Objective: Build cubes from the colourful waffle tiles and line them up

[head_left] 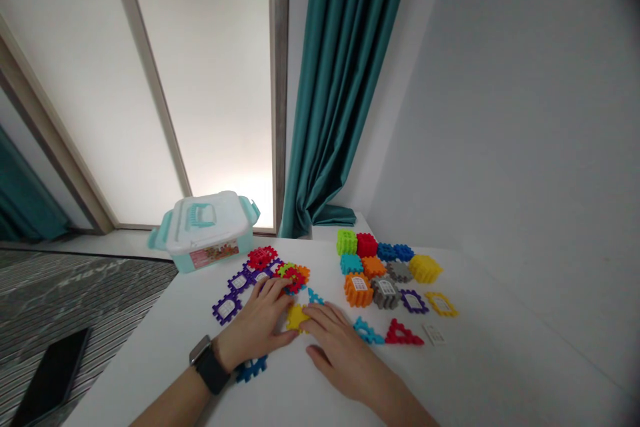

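Between my two hands lies a yellow toothed piece (297, 317) on the white table (290, 393). My left hand (261, 321), with a dark watch on its wrist, has its fingers spread over and beside a red gear piece (294, 280). Its thumb reaches the lower edge of the yellow piece. My right hand (336, 341) lies with its fingers apart, fingertips at the right side of the yellow piece. A small blue triangle (315, 296) sits just above the right fingers. Part of a dark blue piece (252, 368) shows beneath the left wrist.
Purple frames (227, 307) and a red piece (262, 257) lie at left. A lidded box (213, 230) stands at the back left. Right of my hands are stacks of coloured squares (358, 289), a light blue triangle (368, 331) and a red triangle (403, 333).
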A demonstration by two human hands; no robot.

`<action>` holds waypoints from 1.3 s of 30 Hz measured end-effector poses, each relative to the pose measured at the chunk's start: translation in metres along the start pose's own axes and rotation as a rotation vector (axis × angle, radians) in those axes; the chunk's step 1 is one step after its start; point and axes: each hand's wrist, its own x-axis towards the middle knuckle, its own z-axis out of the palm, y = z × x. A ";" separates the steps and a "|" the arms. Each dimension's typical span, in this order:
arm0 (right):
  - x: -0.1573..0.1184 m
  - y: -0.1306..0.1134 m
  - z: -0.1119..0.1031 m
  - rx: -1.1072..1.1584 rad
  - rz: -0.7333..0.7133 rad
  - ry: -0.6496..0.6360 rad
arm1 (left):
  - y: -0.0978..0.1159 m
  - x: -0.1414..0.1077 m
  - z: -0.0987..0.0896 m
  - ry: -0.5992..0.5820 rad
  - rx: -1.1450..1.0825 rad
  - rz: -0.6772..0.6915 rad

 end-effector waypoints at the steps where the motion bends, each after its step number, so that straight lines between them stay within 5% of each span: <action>1: 0.000 0.000 0.000 0.014 -0.008 0.001 | 0.001 0.000 -0.001 -0.003 -0.010 -0.006; 9: 0.002 0.002 -0.003 0.078 0.006 0.078 | -0.001 0.000 -0.001 0.008 -0.028 0.011; 24: 0.000 0.011 -0.010 0.048 -0.038 0.234 | 0.001 -0.001 -0.006 0.253 0.062 0.167; 39: 0.000 0.014 -0.012 0.029 -0.101 0.413 | -0.003 -0.003 -0.012 0.347 0.002 0.149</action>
